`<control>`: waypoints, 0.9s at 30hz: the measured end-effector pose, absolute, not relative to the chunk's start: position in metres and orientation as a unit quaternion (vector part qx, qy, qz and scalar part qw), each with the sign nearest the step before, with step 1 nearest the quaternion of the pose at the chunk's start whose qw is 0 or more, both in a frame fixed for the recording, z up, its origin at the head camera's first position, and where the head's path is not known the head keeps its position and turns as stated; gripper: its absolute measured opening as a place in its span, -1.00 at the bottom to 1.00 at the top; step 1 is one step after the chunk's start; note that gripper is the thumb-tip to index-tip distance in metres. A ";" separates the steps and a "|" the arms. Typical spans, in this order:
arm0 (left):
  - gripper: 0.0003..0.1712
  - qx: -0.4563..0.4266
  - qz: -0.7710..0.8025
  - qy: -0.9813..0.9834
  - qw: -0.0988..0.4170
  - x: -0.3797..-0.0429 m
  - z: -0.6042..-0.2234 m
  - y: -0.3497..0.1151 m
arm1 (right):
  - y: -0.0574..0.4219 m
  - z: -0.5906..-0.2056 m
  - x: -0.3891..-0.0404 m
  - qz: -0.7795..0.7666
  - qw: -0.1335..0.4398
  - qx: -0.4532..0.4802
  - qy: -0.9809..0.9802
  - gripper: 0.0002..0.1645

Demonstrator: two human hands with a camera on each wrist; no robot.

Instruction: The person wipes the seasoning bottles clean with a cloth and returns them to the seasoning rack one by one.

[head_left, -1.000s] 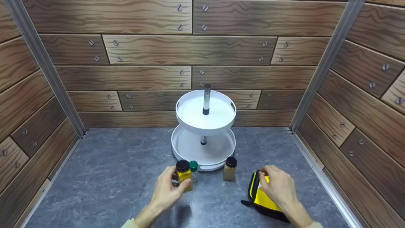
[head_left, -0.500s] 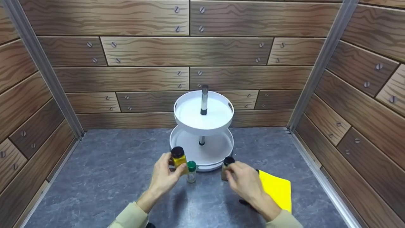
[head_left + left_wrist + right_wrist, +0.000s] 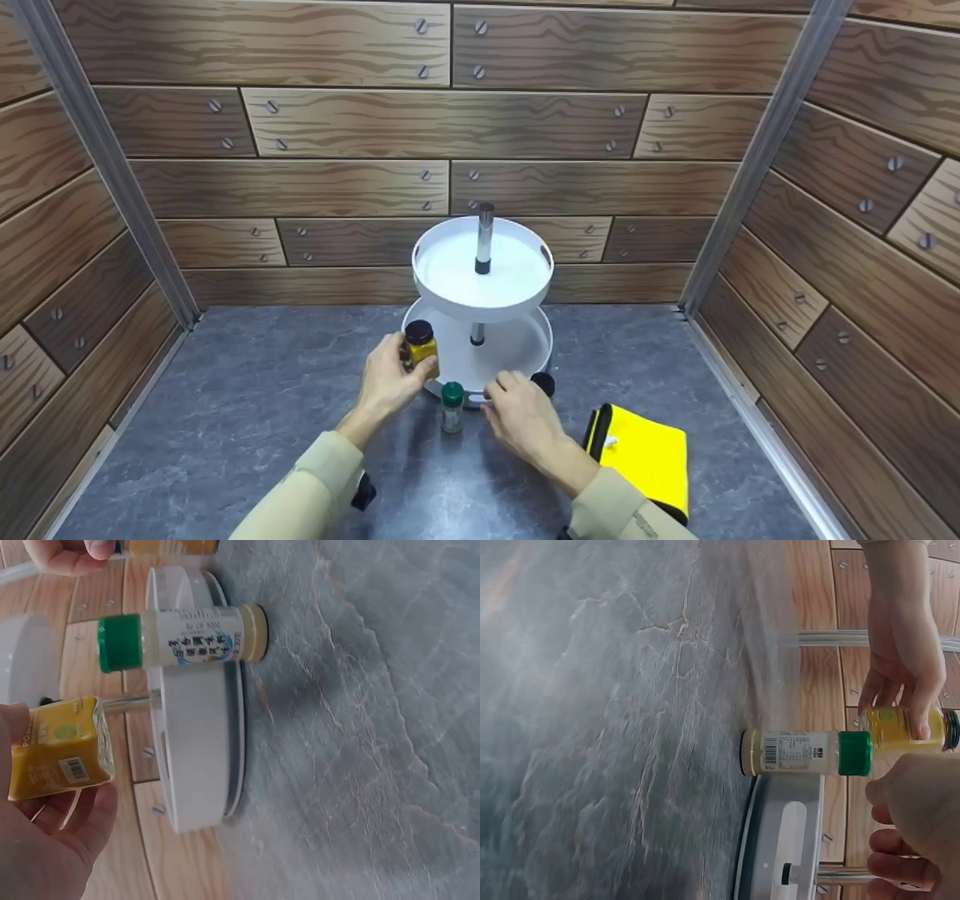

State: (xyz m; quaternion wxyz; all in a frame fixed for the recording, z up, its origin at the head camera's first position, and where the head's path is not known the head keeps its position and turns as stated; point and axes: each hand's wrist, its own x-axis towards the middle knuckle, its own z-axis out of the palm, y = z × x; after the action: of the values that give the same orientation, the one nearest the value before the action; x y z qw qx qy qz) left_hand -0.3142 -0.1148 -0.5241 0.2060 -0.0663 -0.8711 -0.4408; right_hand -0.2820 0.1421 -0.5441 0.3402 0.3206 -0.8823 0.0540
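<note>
My left hand [image 3: 388,381] holds a square spice jar [image 3: 424,358] of yellow powder with a black lid, raised at the left front of the lower tray. In the left wrist view, the jar [image 3: 64,750] shows its label between thumb and fingers. A green-capped seasoning shaker [image 3: 452,417] stands upright on the table before the stand. Just right of it is my right hand [image 3: 521,416], fingers loosely bent and holding nothing; in the right wrist view these fingers [image 3: 892,844] hang near the green cap. Behind that hand, a black-lidded jar [image 3: 544,383] is mostly hidden.
A white two-tier round stand, its upper tray [image 3: 450,262] on a central post [image 3: 486,236], stands behind the jars. A yellow pouch with black edging [image 3: 646,457] lies at right. Wood-patterned walls [image 3: 315,187] enclose the grey table [image 3: 285,390] on three sides.
My left hand has lifted the yellow spice jar up and toward the lower tray. My right hand has left the yellow pouch and moved left, past the other black-lidded jar, toward the shaker.
</note>
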 end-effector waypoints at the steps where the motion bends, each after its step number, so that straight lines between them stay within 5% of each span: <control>1: -0.55 -0.064 -0.440 -0.872 0.204 -0.318 -0.525 -0.114 | 0.140 -0.545 -0.284 0.052 0.337 0.318 -0.885 -0.72; 13: -0.51 -0.035 -0.444 -0.877 0.182 -0.347 -0.528 -0.101 | 0.122 -0.551 -0.301 0.044 0.269 0.277 -0.921 -0.73; 27: -0.65 -0.020 -0.394 -0.909 0.138 -0.374 -0.536 -0.087 | 0.114 -0.566 -0.316 0.022 0.269 0.263 -0.926 -0.70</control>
State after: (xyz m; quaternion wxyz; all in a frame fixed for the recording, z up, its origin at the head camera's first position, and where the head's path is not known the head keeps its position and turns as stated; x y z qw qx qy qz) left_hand -0.3745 -0.0868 -0.5361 0.1377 -0.0202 -0.9085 -0.3940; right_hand -0.3163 0.1143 -0.5658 0.2694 0.2631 -0.9261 0.0224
